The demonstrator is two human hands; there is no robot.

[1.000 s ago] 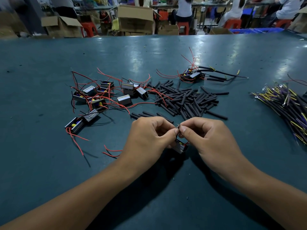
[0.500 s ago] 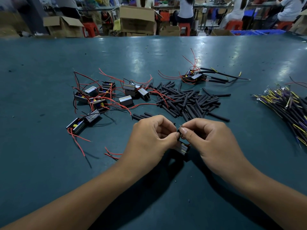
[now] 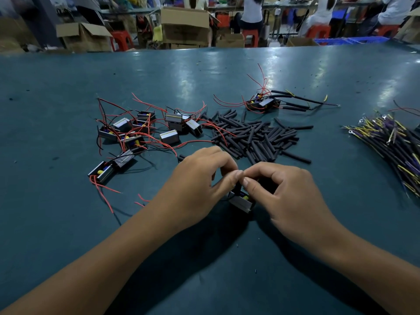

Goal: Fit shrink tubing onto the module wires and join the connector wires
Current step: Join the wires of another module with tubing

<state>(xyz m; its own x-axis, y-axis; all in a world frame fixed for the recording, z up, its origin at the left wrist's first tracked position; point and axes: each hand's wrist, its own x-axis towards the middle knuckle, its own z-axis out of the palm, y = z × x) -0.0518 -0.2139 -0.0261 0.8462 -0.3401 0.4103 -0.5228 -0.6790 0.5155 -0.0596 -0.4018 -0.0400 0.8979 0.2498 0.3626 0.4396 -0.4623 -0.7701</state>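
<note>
My left hand (image 3: 200, 185) and my right hand (image 3: 284, 196) meet fingertip to fingertip over the green table (image 3: 68, 223). Both pinch something small between thumb and forefinger, most likely a module wire, which the fingers hide. A small black module (image 3: 241, 201) hangs just below the fingertips, near the table. Behind my hands lies a pile of black shrink tubing pieces (image 3: 256, 135). Several loose modules with red wires (image 3: 141, 133) lie at the left. A bundle of black connector wires with yellow ends (image 3: 391, 142) lies at the right.
One module with tubing fitted on its wires (image 3: 266, 103) lies behind the tubing pile. A red wire end (image 3: 141, 198) lies left of my left wrist. Beyond the table's far edge stand cardboard boxes (image 3: 184, 26), red stools and seated people.
My fingertips have closed tighter together and the module under them has shifted slightly. Everything on the table lies as before.
</note>
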